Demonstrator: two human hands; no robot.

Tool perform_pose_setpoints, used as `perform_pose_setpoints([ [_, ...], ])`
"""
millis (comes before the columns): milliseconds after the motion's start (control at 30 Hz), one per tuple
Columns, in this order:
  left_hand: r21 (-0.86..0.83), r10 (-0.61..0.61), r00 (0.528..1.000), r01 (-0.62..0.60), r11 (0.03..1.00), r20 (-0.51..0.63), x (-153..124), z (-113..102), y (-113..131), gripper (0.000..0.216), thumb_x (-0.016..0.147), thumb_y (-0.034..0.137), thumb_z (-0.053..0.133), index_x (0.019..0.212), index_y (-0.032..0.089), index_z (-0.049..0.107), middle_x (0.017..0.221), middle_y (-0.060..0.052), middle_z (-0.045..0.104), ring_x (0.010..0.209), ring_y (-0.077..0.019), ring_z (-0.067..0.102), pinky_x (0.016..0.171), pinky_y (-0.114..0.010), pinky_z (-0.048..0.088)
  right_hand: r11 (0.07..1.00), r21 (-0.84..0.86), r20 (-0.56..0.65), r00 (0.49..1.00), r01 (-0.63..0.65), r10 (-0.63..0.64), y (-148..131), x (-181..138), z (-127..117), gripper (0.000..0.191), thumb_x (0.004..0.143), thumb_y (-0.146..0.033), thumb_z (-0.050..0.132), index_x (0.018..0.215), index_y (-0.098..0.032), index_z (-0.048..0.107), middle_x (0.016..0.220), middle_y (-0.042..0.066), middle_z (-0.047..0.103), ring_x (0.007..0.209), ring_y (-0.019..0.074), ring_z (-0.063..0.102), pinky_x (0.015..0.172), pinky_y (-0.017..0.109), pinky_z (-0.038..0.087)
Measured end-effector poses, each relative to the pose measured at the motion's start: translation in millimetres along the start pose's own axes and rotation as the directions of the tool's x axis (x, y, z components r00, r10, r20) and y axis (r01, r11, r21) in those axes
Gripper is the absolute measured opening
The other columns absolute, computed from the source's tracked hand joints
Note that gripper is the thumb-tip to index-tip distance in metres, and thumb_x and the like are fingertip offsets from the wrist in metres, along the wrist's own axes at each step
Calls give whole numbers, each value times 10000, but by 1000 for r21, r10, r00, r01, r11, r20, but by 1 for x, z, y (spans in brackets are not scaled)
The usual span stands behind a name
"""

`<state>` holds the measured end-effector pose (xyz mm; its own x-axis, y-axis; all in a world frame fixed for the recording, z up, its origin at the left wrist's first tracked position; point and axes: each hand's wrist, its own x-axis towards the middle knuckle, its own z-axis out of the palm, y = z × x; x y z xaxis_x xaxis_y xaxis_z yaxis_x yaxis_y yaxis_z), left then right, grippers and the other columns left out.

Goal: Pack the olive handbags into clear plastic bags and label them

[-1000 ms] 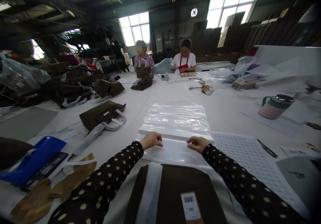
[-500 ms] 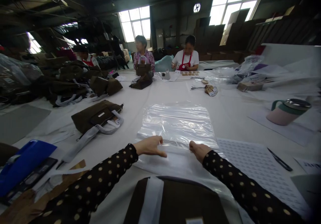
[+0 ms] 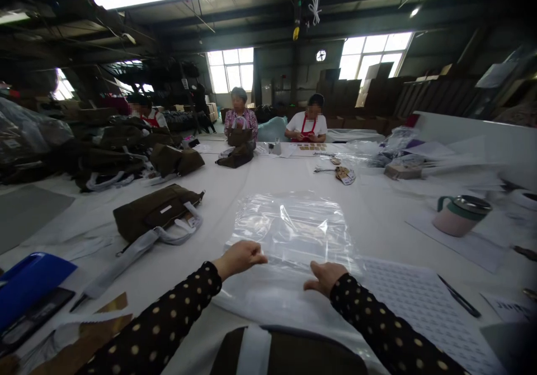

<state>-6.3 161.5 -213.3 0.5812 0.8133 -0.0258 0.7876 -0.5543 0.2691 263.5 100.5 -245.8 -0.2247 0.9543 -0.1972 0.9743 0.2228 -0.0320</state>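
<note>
A stack of clear plastic bags (image 3: 293,226) lies flat on the white table in front of me. My left hand (image 3: 241,258) is closed at the near left part of the stack, its thumb and fingers pinching plastic film. At the near right part, my right hand (image 3: 326,277) has its thumb apart from its fingers, over the film; its curled fingertips are partly hidden. Close to my body, below both hands, lies a dark brown handbag (image 3: 310,350) with a pale wrapped strap (image 3: 254,350). The bag's lower part is cut off by the view's edge.
Another brown handbag (image 3: 155,212) with wrapped handles lies left, near a blue object (image 3: 37,277). On the right are a printed sheet (image 3: 423,302), a black pen (image 3: 459,296) and a pink mug (image 3: 460,215). Hang tags (image 3: 344,174) lie farther back. Co-workers sit across the table.
My left hand has closed from a spread thumb and fingers into a pinch. My right thumb has moved away from its fingers. The view has tilted upward.
</note>
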Motion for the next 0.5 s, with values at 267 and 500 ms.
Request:
perform_pose_setpoints([
  [267,-161,-147,976,121,980,-161,-43,-6,-19,54,712,165,594,699,206,560,730,1,576,730,-167,526,679,-266,372,974,137,-249,946,-179,209,64,-35,1,197,815,-136,429,832,-220,607,838,45,636,839,213,585,740,307,391],
  [500,-837,-673,708,222,500,-214,-65,-7,-12,142,720,176,545,641,187,427,583,32,430,574,-124,488,525,-220,401,609,730,-229,729,-310,645,85,-85,17,330,839,-411,330,996,-172,494,720,95,601,661,252,605,576,380,485],
])
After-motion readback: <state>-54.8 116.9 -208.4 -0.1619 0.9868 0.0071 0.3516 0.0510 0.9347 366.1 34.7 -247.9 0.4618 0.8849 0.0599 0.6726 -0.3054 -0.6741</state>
